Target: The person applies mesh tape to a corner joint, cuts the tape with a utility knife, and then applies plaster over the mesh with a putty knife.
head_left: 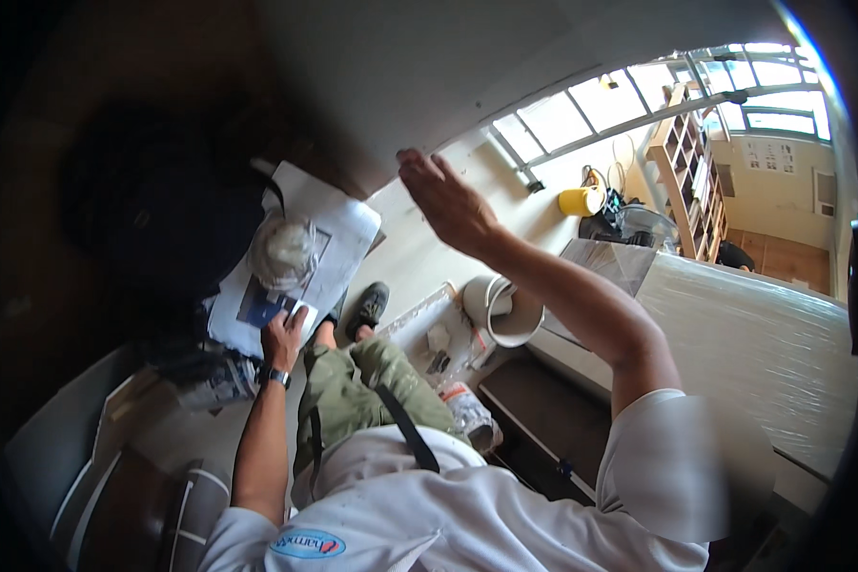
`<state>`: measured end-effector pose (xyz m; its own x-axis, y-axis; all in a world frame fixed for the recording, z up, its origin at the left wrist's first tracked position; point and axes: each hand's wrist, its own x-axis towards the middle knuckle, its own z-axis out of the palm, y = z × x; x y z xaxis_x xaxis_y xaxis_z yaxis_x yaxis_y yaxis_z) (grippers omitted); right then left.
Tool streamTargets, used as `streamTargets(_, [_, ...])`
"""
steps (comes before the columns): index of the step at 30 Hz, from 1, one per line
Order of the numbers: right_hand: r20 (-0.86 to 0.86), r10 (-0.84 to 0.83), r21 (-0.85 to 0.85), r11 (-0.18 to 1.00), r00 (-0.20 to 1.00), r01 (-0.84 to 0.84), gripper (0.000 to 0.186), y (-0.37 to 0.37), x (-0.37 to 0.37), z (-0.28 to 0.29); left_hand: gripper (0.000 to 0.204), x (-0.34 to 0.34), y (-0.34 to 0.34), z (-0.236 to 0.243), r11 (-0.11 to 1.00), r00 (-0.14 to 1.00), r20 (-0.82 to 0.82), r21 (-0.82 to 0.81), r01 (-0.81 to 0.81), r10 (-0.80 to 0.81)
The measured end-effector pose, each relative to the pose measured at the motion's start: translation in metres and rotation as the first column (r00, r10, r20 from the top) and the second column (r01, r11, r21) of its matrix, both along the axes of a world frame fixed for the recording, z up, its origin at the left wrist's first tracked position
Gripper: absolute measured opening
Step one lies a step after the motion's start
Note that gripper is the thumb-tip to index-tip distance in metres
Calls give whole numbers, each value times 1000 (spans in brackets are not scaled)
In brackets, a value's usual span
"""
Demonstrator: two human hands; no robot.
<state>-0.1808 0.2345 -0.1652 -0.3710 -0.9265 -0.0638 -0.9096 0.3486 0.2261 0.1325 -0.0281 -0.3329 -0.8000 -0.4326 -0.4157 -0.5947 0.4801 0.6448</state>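
My left hand (284,337) is lowered at the left, its fingers closed around a small flat white piece (302,315) whose kind I cannot make out. It is over the near end of a white board (338,214) with grey and blue areas. On that board sits a crumpled whitish bundle (284,252), just beyond my left hand. My right hand (451,208) is raised, fingers stretched out, with its fingertips at the lower edge of a large pale grey panel (448,76) overhead. Whether they touch the panel I cannot tell. Nothing shows in my right hand.
A white bucket (505,324) stands by a stained tray (419,329) close to my feet. On the right is a long surface wrapped in clear plastic (734,329). Farther off are a yellow container (580,201) and a wooden shelf (684,172). The left side is dark.
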Motion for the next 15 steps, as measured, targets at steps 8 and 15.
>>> streamTargets(8, [-200,7,-38,999,980,-15,52,-4,-14,-19,67,-20,3,6,999,1000,1,37,-20,20])
streamTargets(15, [-263,-4,84,996,965,27,53,3,-27,-16,68,-48,12,20,996,999,-32,79,-31,34])
